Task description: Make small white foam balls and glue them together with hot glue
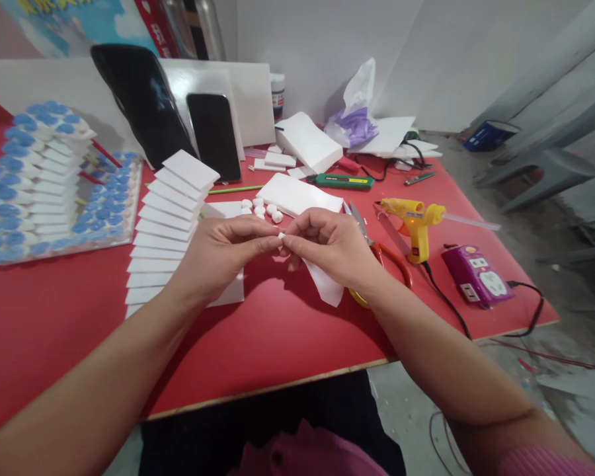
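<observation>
Two hands pinch a tiny white foam bit together above a red tabletop (pixel 277 344).

The left hand (pixel 223 254) and right hand (pixel 330 248) meet fingertip to fingertip, each curled nearly closed, thumb and forefinger nipping the small white foam piece (pixel 281 235) between them. A white strip (pixel 327 284) hangs under the right hand; whether that hand grips it cannot be told. Just beyond the fingertips lie a cluster of small white pellets (pixel 262 209) and a white foam block (pixel 300 195). Left of the left hand stands a stepped stack of white foam slabs (pixel 166 225), partly behind its wrist. Right of the right hand lie orange-handled scissors (pixel 377 248), then a yellow glue gun (pixel 416 221) and a purple power strip (pixel 476 274). Farther back lies a green utility knife (pixel 342 180).
</observation>
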Tool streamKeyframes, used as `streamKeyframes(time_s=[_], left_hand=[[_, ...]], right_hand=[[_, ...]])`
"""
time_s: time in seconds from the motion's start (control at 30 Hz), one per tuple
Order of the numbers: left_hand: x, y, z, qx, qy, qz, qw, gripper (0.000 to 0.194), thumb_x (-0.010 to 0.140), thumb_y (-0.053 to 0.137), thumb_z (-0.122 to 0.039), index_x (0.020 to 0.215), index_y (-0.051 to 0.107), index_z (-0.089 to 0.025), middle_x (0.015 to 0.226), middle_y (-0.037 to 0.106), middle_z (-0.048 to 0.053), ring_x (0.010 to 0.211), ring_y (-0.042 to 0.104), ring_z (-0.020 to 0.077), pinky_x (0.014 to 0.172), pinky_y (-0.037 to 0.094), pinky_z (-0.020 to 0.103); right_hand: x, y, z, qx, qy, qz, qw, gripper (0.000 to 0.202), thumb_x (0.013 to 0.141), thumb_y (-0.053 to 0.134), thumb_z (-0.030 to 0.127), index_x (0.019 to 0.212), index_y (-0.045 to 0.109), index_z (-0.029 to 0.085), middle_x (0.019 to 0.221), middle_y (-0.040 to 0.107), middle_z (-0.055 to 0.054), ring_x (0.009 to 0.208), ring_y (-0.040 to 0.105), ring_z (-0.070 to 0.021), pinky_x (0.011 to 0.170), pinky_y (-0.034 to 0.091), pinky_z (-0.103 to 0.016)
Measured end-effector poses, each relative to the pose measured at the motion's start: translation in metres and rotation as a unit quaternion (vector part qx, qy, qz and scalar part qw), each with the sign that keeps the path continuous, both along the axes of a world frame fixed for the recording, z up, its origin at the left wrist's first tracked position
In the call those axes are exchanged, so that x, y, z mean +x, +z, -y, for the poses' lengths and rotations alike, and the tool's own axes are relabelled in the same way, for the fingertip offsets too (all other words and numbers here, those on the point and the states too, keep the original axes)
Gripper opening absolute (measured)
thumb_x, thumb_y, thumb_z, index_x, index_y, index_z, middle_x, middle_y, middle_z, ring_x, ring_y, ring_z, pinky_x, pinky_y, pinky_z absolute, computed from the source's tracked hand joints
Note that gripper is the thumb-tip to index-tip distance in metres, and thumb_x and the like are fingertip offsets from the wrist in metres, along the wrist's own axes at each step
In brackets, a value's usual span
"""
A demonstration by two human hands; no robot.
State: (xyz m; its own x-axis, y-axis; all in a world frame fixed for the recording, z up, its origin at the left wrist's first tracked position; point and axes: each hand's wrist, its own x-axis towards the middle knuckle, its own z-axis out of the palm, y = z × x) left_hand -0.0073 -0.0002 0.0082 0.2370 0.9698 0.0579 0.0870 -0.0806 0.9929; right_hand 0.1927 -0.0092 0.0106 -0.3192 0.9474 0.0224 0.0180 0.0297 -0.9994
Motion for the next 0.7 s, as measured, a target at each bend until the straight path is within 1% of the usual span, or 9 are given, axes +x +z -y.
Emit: streamKeyframes(time_s=[0.13, 0.3, 0.47, 0.57, 0.7], left_hand=[[0.0013, -0.0009, 0.0008, -0.007, 0.021, -0.01, 1.0, 0.018, 0.07, 0.093, -0.034, 0.077, 0.084, -0.02, 0.081, 0.078, 0.006, 0.08, 0.073, 0.021, 0.078, 0.062, 0.033], [0.0055, -0.0016, 0.004, -0.018, 0.035, -0.011, 0.999, 0.017, 0.07, 0.092, -0.032, 0.077, 0.083, -0.019, 0.079, 0.078, 0.005, 0.078, 0.072, 0.0206, 0.076, 0.062, 0.032], [0.007, 0.0003, 0.0046, -0.006, 0.021, -0.016, 1.0, 0.01, 0.076, 0.088, -0.029, 0.074, 0.082, -0.02, 0.078, 0.077, 0.004, 0.077, 0.071, 0.0189, 0.076, 0.06, 0.029], [0.006, -0.0013, 0.0037, -0.004, 0.011, -0.013, 1.0, 0.01, 0.079, 0.085, -0.029, 0.074, 0.082, -0.021, 0.079, 0.078, 0.004, 0.078, 0.072, 0.0187, 0.077, 0.061, 0.029], [0.0057, -0.0052, 0.004, 0.004, 0.036, -0.037, 0.999, 0.011, 0.08, 0.085, -0.032, 0.079, 0.082, -0.021, 0.082, 0.079, 0.004, 0.078, 0.073, 0.0202, 0.075, 0.061, 0.031]], right_hand=[[-0.0001, 0.0003, 0.003, 0.025, -0.008, 0.05, 0.998, 0.013, 0.091, 0.074, 0.028, 0.085, 0.066, 0.02, 0.08, 0.077, -0.002, 0.07, 0.073, -0.0156, 0.067, 0.057, -0.029], [0.0005, -0.0011, 0.003, 0.058, -0.023, 0.101, 0.993, 0.008, 0.09, 0.071, 0.023, 0.086, 0.066, 0.02, 0.081, 0.076, -0.003, 0.074, 0.071, -0.0173, 0.067, 0.054, -0.031], [0.0008, -0.003, 0.0014, 0.061, -0.021, 0.101, 0.993, 0.007, 0.09, 0.07, 0.023, 0.086, 0.065, 0.02, 0.082, 0.075, -0.003, 0.076, 0.07, -0.0186, 0.07, 0.054, -0.033], [-0.0002, -0.0061, 0.0014, 0.068, -0.023, 0.101, 0.992, 0.007, 0.09, 0.07, 0.024, 0.086, 0.065, 0.02, 0.083, 0.074, -0.003, 0.078, 0.071, -0.019, 0.071, 0.055, -0.033], [-0.0024, -0.0095, 0.0012, 0.081, -0.042, 0.111, 0.99, 0.009, 0.09, 0.072, 0.026, 0.087, 0.065, 0.021, 0.082, 0.073, -0.002, 0.079, 0.073, -0.0195, 0.071, 0.057, -0.033]])
